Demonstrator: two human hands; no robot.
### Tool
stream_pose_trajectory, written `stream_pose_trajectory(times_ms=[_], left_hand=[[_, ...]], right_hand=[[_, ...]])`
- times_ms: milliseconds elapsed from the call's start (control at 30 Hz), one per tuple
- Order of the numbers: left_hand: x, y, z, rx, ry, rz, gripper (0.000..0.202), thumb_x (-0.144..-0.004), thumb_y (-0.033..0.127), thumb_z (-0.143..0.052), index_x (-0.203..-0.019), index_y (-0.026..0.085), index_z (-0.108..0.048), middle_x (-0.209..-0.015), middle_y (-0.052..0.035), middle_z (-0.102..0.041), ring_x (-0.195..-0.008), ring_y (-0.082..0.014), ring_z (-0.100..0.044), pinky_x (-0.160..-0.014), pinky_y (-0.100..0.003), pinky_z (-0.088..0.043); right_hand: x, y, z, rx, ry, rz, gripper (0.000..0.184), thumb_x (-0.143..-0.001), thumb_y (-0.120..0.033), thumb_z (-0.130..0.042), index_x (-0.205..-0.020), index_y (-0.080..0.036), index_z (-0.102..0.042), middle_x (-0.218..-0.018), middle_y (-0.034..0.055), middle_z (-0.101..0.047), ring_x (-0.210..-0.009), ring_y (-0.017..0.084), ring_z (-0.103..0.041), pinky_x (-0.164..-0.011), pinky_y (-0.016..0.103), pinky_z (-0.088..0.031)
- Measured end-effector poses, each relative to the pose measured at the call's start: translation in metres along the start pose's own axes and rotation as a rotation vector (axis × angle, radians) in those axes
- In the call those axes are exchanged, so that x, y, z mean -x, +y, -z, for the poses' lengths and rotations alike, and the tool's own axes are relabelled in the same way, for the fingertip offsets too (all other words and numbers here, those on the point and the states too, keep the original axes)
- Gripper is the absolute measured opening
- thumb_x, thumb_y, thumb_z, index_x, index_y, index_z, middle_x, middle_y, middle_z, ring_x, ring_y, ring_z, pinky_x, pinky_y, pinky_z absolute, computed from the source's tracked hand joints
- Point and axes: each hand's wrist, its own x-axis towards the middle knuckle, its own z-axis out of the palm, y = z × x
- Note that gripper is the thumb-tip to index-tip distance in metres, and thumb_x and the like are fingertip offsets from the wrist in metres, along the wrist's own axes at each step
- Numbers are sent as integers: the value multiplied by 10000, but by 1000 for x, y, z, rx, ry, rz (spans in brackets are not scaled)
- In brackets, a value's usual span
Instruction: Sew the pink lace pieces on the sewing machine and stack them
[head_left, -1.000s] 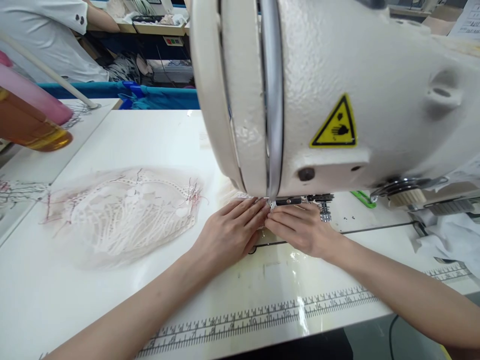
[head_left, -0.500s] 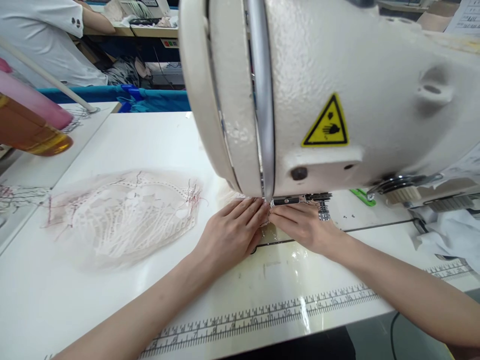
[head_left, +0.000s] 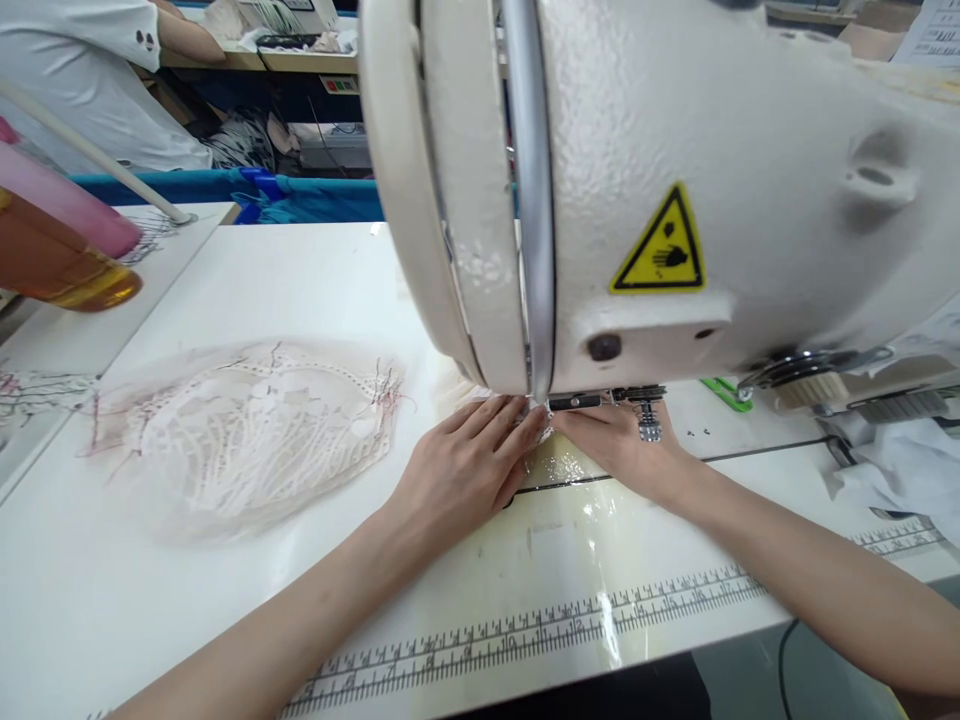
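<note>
My left hand (head_left: 461, 465) lies flat on the white table, fingers stretched together toward the needle area, pressing a small white lace piece (head_left: 541, 430). My right hand (head_left: 626, 440) rests opposite it, fingers extended onto the same lace piece just below the presser foot (head_left: 649, 422). The fingertips of both hands almost meet. The big cream sewing machine head (head_left: 675, 170) hangs above them and hides the needle.
A pile of white lace pieces with red threads (head_left: 247, 430) lies to the left. A printed ruler (head_left: 540, 630) runs along the table's front edge. An amber and pink bottle (head_left: 52, 240) sits far left. Another person in white (head_left: 82, 60) stands behind. White fabric (head_left: 900, 470) lies right.
Both hands have slid slightly forward under the machine head with the lace piece; the right hand sits further in. The camera view shifted a little.
</note>
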Motion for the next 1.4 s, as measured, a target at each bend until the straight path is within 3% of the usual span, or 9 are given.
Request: stream_pose_trajectory(times_ms=[267,533,700,900,1100,1400], left_hand=[[0,-1,0,41,-45,32,363,-943,225,-429,-1263,148,-582,-1207,-119,-660,-1085,-267,-645,-865,-410,-563],[0,-1,-1,-4,-17,27,372,-931,215,-436,-1252,108,-590,-1237,-151,-637,-1091,-302,-639,-853,-430,-569],[0,4,1,-39,47,-55,327,-927,115,-455,-1221,79,-594,-1271,-105,-619,-1161,-243,-605,-1005,-391,-509],[1,1,-1,23,29,-8,354,-944,218,-456,-1234,63,-588,-1238,-130,-635,-1124,-264,-628,-964,-430,-542],[0,-1,-3,23,61,18,322,-920,202,-469,-1144,50,-645,-1173,-142,-673,-1073,-270,-654,-938,-424,-554],[-2,0,-3,-5,50,53,344,-902,207,-471,-1135,23,-643,-1157,-178,-674,-1049,-291,-658,-933,-433,-544]], right_hand=[[6,8,-7,-69,-11,-104,358,-881,-176,-550,-1166,-380,-622,-1089,-17,-678,-1002,204,-628,-750,355,-571],[-6,7,-7,-149,59,-38,310,-905,-154,-460,-990,-325,-704,-843,-28,-701,-813,147,-630,-762,321,-533],[3,9,-8,-26,99,52,188,-905,-296,-539,-986,-291,-709,-950,0,-717,-889,174,-632,-854,358,-490],[8,5,-6,-45,2,14,254,-908,-420,-542,-1076,-303,-693,-994,25,-707,-929,192,-639,-897,402,-475],[5,0,-3,-79,-101,-31,299,-903,-441,-546,-1156,-329,-661,-1077,44,-684,-1007,215,-618,-824,378,-510],[8,-4,-7,28,-60,-60,363,-889,-491,-545,-1210,-342,-629,-1075,48,-680,-964,241,-628,-730,353,-537]])
